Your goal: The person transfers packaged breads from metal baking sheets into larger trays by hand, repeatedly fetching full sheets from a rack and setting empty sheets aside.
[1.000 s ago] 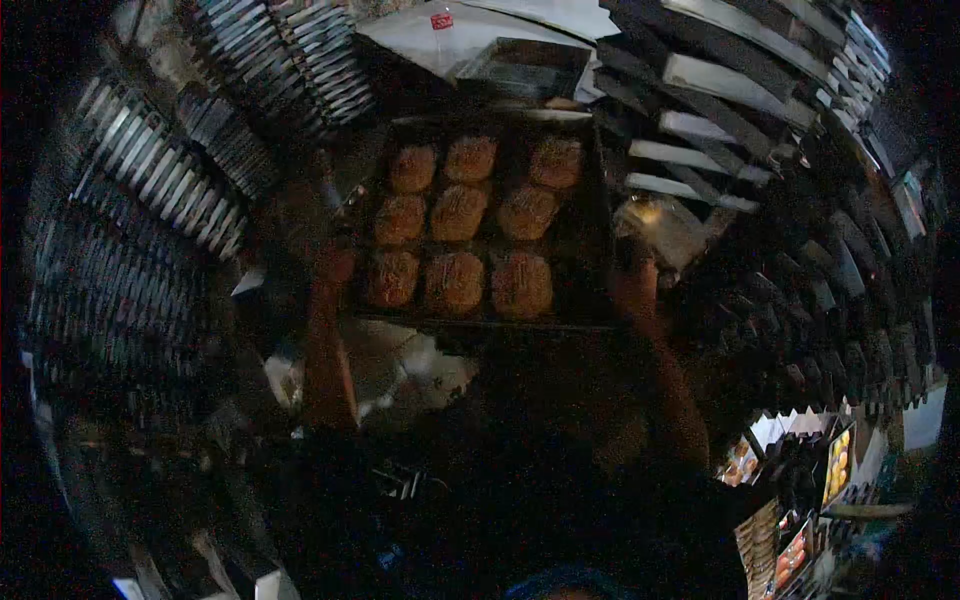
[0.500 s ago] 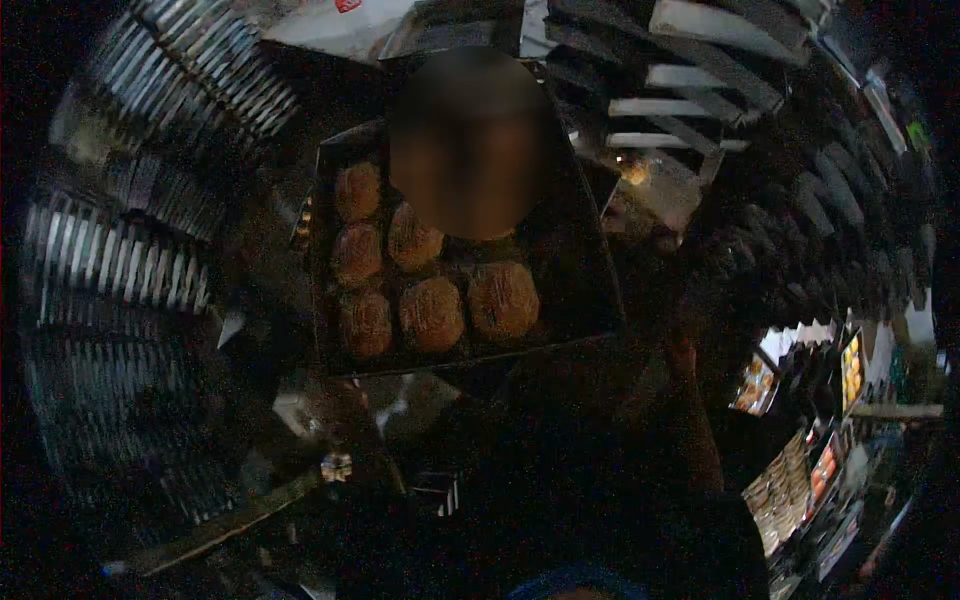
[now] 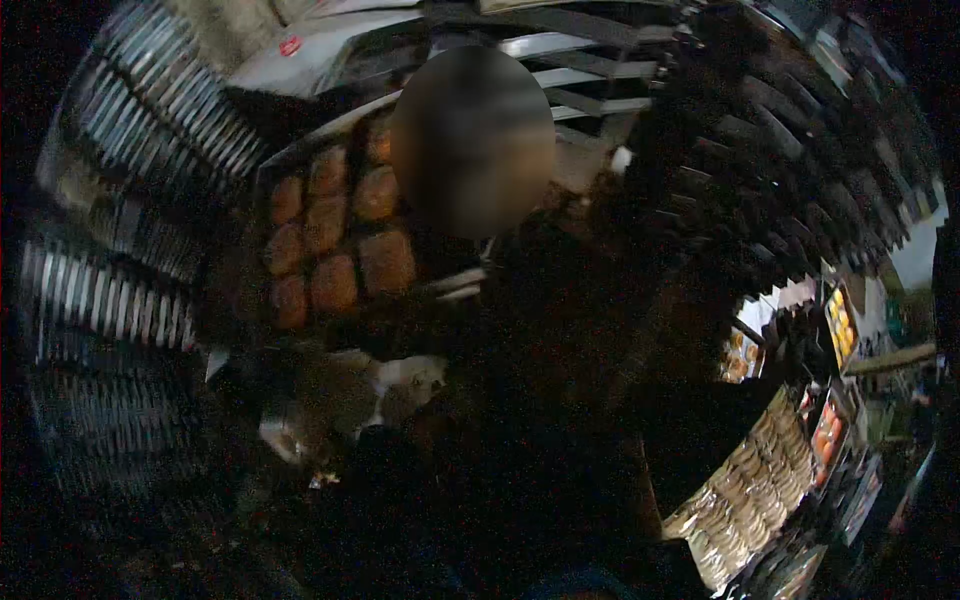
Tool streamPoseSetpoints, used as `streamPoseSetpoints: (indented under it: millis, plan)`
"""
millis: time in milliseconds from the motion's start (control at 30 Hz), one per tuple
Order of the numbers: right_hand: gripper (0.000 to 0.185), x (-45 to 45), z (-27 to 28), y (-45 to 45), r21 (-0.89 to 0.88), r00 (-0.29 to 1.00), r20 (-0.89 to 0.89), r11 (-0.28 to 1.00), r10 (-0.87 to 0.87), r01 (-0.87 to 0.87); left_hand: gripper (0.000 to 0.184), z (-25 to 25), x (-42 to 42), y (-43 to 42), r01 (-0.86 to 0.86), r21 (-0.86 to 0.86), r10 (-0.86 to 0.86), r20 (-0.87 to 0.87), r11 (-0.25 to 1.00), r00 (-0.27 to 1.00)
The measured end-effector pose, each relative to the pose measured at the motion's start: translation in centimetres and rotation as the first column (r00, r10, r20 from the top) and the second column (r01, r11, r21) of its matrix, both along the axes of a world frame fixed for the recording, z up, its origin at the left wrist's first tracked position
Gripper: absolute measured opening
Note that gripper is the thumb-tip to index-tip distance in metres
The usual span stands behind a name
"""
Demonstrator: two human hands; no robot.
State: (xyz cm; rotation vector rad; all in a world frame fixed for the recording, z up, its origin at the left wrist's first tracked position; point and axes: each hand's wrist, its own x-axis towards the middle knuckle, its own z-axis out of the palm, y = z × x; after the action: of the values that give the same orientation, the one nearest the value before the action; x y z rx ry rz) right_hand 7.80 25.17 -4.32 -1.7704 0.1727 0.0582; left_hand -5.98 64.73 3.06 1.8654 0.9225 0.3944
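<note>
A dark baking tray (image 3: 428, 290) with several browned buns (image 3: 333, 283) in rows lies tilted left of centre. A round blurred patch covers its right part. Neither my left hand nor my right hand can be made out in the deep shadow around the tray, so what each holds or touches is unclear. A thin lit edge low on the right may be part of my right arm, but no fingers show there.
Slatted racks (image 3: 110, 300) line the left side, with more stacked racks (image 3: 780, 150) at upper right. A pale surface with a red label (image 3: 290, 46) stands behind the tray. At lower right are a tray of pale rolled items (image 3: 755, 490) and a tray of yellow items (image 3: 840, 322).
The tray has shifted left in view and turned, while the surroundings also moved with the camera. Both hands showed at the tray's sides a second ago; now they are lost in shadow.
</note>
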Motion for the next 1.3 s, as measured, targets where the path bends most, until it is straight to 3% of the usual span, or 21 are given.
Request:
streamPoseSetpoints:
  millis: [233, 367, 400, 433, 467, 533, 633, 700, 733, 833, 867, 933, 967, 1000, 1033, 1100, 1133, 1167, 1200, 1267, 1300]
  plan:
    - [0.022, -2.1, -1.7, -14.9, -0.064, 0.966, 0.125, 0.97, -0.226, 0.235, 0.061, -0.5, 6.6, -11.8, 0.283, -0.067, -0.279, 0.055, 0.957, 0.959]
    - [0.018, -5.9, -0.9, -27.3, -0.393, 0.913, 0.251, 0.828, -0.321, 0.399, 0.063, -1.2, 10.5, -17.9, 0.483, -0.175, -0.475, 0.087, 0.858, 0.876]
    - [0.016, -8.0, -5.0, -32.4, -0.474, 0.813, 0.404, 0.664, -0.419, 0.578, 0.063, -1.0, 11.8, -19.5, 0.546, -0.208, -0.537, 0.106, 0.811, 0.837]
    - [0.021, -10.1, -4.1, -33.8, -0.439, 0.677, 0.473, 0.515, -0.565, 0.736, 0.063, -1.4, 13.9, -21.3, 0.624, -0.249, -0.613, 0.131, 0.741, 0.779]
    - [0.025, -11.6, 0.4, -32.2, -0.531, 0.568, 0.619, 0.244, -0.542, 0.812, 0.064, -1.5, 15.8, -23.3, 0.69, -0.307, -0.677, 0.165, 0.656, 0.717]
    - [0.027, -16.0, 4.9, -33.5, -0.485, 0.43, 0.798, -0.026, -0.422, 0.874, 0.065, -2.0, 19.8, -29.5, 0.787, -0.455, -0.785, 0.257, 0.416, 0.563]
    - [0.023, -25.1, 10.3, -35.0, -0.278, 0.19, 0.807, -0.075, -0.559, 0.958, 0.066, -3.3, 22.1, -39.7, 0.691, -0.721, -0.834, 0.345, 0.058, 0.43]
    - [0.023, -33.1, 13.9, -34.7, -0.18, 0.106, 0.792, -0.064, -0.602, 0.982, 0.067, -4.4, 20.9, -44.9, 0.525, -0.847, -0.836, 0.345, -0.082, 0.427]
    - [0.023, -36.2, 14.8, -34.6, -0.21, 0.034, 0.866, -0.302, -0.499, 0.93, 0.068, -4.9, 20.0, -47.2, 0.45, -0.886, -0.842, 0.328, -0.116, 0.428]
    - [0.021, -44.2, 17.5, -30.1, -0.093, -0.368, 0.684, -0.576, -0.629, 0.812, 0.069, -6.5, 18.1, -50.0, 0.305, -0.941, -0.866, 0.271, -0.146, 0.42]
    - [0.026, -48.6, 14.8, -30.4, -0.199, -0.493, 0.612, -0.723, -0.619, 0.661, 0.069, -7.0, 17.8, -50.8, 0.288, -0.947, -0.873, 0.258, -0.144, 0.413]
    - [0.044, -54.7, 7.6, -28.1, -0.349, -0.733, 0.42, -0.841, -0.535, 0.414, 0.07, -7.8, 17.6, -51.8, 0.27, -0.955, -0.883, 0.232, -0.126, 0.409]
    - [0.057, -56.5, 3.5, -26.6, -0.39, -0.835, 0.29, -0.854, -0.468, 0.343, 0.071, -8.2, 17.5, -52.6, 0.265, -0.957, -0.886, 0.223, -0.12, 0.406]
    - [0.06, -55.2, 1.3, -24.0, -0.274, -0.678, 0.535, -0.863, -0.503, 0.424, 0.071, -8.6, 17.6, -53.1, 0.25, -0.962, -0.888, 0.211, -0.113, 0.408]
    - [0.07, -52.7, 2.1, -21.0, -0.454, -0.802, 0.188, -0.774, -0.567, 0.441, 0.072, -8.5, 17.6, -53.6, 0.25, -0.963, -0.888, 0.2, -0.1, 0.413]
    - [0.066, -52.6, -3.7, -15.4, -0.594, -0.63, 0.072, -0.541, -0.773, 0.596, 0.073, -9.2, 17.9, -54.5, 0.244, -0.966, -0.884, 0.183, -0.08, 0.431]
    - [0.056, -52.9, -7.2, -12.9, -0.525, -0.572, 0.006, -0.49, -0.82, 0.696, 0.073, -9.5, 17.9, -55.1, 0.244, -0.967, -0.883, 0.172, -0.068, 0.436]
    - [0.059, -53.1, -11.0, -10.6, -0.7, -0.72, -0.181, -0.427, -0.67, 0.573, 0.073, -9.7, 18.0, -55.7, 0.244, -0.968, -0.879, 0.165, -0.058, 0.446]
    - [0.056, -55.9, -16.8, -8.4, -0.523, -0.617, -0.341, -0.402, -0.71, 0.752, 0.074, -9.9, 17.9, -56.3, 0.246, -0.968, -0.876, 0.158, -0.047, 0.456]
    - [0.052, -53.9, -16.1, -7.0, -0.614, -0.659, -0.637, -0.253, -0.4, 0.747, 0.075, -10.5, 18.0, -57.4, 0.246, -0.969, -0.866, 0.143, -0.024, 0.479]
    - [0.052, -54.2, -16.2, -8.0, -0.611, -0.657, -0.64, -0.254, -0.399, 0.75, 0.075, -10.8, 17.9, -58.1, 0.25, -0.968, -0.858, 0.14, -0.015, 0.493]
